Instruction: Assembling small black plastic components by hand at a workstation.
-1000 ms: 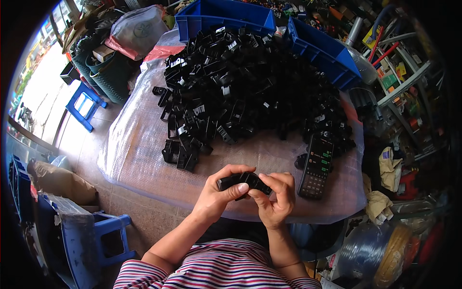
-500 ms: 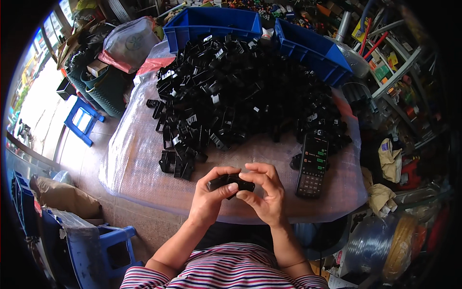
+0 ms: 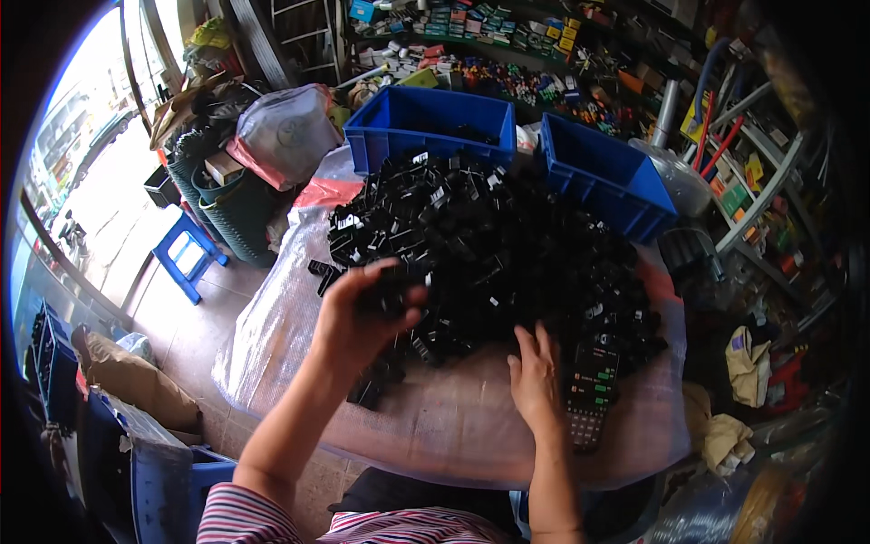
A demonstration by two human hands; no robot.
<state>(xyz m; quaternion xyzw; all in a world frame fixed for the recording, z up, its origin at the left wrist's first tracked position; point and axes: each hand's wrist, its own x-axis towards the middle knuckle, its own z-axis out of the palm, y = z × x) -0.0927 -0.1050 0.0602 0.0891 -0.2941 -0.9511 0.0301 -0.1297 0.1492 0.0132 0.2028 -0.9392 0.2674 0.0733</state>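
A large heap of small black plastic parts (image 3: 544, 272) covers the far half of the table. My left hand (image 3: 355, 313) is raised over the heap's left side, its fingers and thumb curled around a black plastic part (image 3: 388, 297) that hardly stands out from the dark pieces behind. At the heap's near edge, my right hand (image 3: 536, 381) reaches forward with its fingers apart and nothing visible in it. Just to the right of that hand lies a black handheld device with a keypad (image 3: 589, 399), its top end against the heap.
Two blue bins stand behind the heap, one at the middle (image 3: 426, 150) and one at the right (image 3: 603, 181). Clear plastic sheeting (image 3: 435, 435) covers the table. A blue stool (image 3: 188, 254) stands on the floor at left. A cluttered metal rack (image 3: 761, 208) is at right.
My hands, together around a black part near the table's front before, have separated and moved forward. The left went up and left with a part; the right reached the heap's edge. The view tilted up.
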